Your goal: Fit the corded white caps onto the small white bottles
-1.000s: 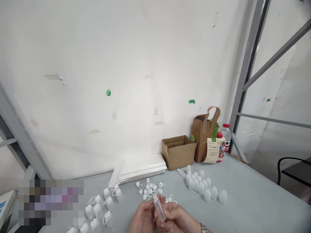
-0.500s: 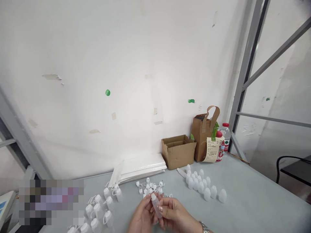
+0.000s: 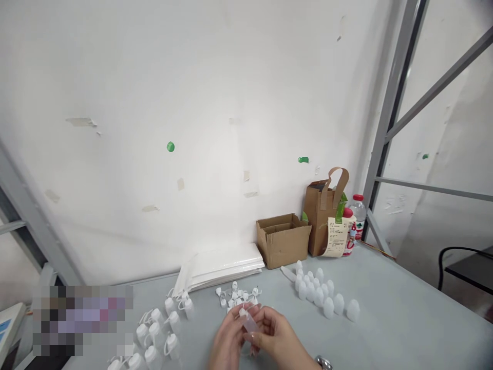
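Observation:
Low in the view, both my hands meet over a small translucent plastic bottle (image 3: 249, 324). My right hand (image 3: 275, 336) wraps its body from the right. My left hand (image 3: 228, 341) pinches at its white tip from the left. Just beyond the fingers lies a loose pile of small white caps (image 3: 236, 297) on the grey table (image 3: 389, 313). Several capped bottles with loops (image 3: 157, 329) stand to the left. A group of uncapped bottles (image 3: 321, 295) stands to the right.
A stack of white plastic bags (image 3: 223, 267) lies against the wall. An open cardboard box (image 3: 283, 239), a brown paper bag (image 3: 325, 213) and a red-capped water bottle (image 3: 358, 216) stand at the back right. Grey metal shelf posts (image 3: 389, 118) rise on the right.
The bottle has tipped from near upright to lying more sideways between my hands, and my fingers have closed further around its tip. The hands have shifted slightly up in view.

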Demonstrator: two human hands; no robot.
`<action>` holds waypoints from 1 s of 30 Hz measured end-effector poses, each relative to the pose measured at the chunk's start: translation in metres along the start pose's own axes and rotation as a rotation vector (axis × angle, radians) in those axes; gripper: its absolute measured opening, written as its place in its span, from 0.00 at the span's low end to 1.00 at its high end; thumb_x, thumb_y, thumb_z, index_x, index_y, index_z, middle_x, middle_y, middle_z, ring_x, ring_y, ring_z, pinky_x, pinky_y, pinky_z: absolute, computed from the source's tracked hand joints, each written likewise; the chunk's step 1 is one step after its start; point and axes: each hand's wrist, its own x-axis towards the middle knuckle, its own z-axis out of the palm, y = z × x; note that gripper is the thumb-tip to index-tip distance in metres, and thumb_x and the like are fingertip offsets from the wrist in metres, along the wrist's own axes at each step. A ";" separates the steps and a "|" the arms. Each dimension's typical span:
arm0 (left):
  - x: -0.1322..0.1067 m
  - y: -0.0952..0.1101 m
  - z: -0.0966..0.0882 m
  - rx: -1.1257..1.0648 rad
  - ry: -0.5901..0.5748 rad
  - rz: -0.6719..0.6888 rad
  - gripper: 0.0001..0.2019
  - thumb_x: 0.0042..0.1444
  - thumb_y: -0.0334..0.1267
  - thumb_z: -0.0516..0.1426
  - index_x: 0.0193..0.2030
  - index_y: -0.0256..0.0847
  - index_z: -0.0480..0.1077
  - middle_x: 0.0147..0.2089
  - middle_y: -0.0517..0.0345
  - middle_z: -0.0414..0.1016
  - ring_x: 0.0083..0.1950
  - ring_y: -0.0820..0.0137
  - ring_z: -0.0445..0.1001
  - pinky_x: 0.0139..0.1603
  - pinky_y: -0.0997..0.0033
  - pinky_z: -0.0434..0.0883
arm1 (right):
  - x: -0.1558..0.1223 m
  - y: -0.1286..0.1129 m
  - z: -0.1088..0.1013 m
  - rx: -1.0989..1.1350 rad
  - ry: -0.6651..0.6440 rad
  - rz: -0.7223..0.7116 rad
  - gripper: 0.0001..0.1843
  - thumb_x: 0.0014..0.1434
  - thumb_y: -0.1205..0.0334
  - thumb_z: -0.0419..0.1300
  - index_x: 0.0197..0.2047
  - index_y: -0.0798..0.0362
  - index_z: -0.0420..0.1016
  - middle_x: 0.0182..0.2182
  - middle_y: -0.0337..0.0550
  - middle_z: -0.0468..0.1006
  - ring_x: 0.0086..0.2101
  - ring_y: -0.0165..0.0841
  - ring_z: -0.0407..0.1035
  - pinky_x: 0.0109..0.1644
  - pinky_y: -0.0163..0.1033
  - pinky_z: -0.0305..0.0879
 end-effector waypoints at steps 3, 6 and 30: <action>-0.004 0.004 0.006 0.028 0.012 0.017 0.09 0.44 0.37 0.61 0.34 0.37 0.76 0.39 0.48 0.81 0.44 0.57 0.74 0.41 0.66 0.65 | -0.006 -0.004 0.001 -0.216 0.090 -0.089 0.14 0.41 0.59 0.67 0.25 0.53 0.64 0.22 0.35 0.70 0.24 0.29 0.63 0.30 0.35 0.59; -0.006 0.004 0.006 -0.016 -0.014 0.012 0.10 0.44 0.36 0.60 0.34 0.37 0.77 0.40 0.47 0.81 0.47 0.56 0.73 0.47 0.63 0.65 | -0.010 -0.004 0.000 -0.435 0.161 -0.157 0.09 0.44 0.63 0.63 0.25 0.53 0.65 0.23 0.36 0.70 0.26 0.30 0.62 0.32 0.35 0.58; 0.009 -0.014 -0.018 -0.323 -0.130 -0.200 0.17 0.48 0.33 0.54 0.46 0.37 0.72 0.44 0.49 0.79 0.54 0.60 0.68 0.39 0.68 0.65 | -0.003 0.005 -0.001 0.276 -0.025 0.177 0.19 0.34 0.56 0.72 0.23 0.60 0.69 0.17 0.43 0.77 0.15 0.26 0.67 0.20 0.31 0.61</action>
